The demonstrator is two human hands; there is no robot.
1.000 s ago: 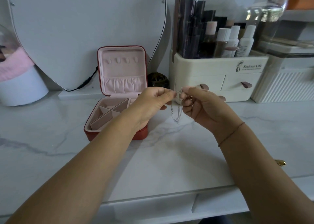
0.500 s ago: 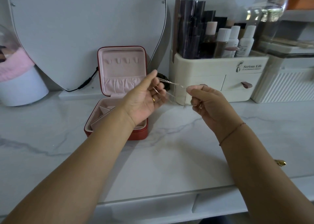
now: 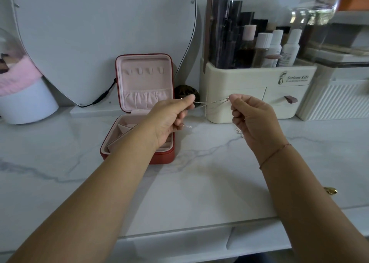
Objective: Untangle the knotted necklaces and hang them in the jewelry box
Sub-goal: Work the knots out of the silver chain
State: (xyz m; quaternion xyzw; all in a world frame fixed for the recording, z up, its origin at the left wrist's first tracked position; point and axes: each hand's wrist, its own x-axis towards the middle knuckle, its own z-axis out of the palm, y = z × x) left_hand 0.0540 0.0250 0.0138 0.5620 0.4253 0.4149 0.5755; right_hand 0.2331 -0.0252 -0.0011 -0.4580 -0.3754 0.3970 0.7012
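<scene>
**A:** where are the necklaces rn?

**B:** necklaces (image 3: 211,102) are pulled taut in the air between both hands. left hand (image 3: 169,117) pinches one end and right hand (image 3: 253,121) pinches the other. looks like two strands crossing, but they're too thin to be sure.

**A:** and the box?

**B:** jewelry box (image 3: 159,159) sits on the marble counter (image 3: 199,183), lid up, partly behind the left wrist.

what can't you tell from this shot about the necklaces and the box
Head view only:
- necklaces: too thin to tell how many strands there are or whether they are knotted; the ends are hidden inside the left hand and right hand.
- jewelry box: the right tray compartments are hidden behind the left wrist.
- gold object: too small to identify.
</scene>
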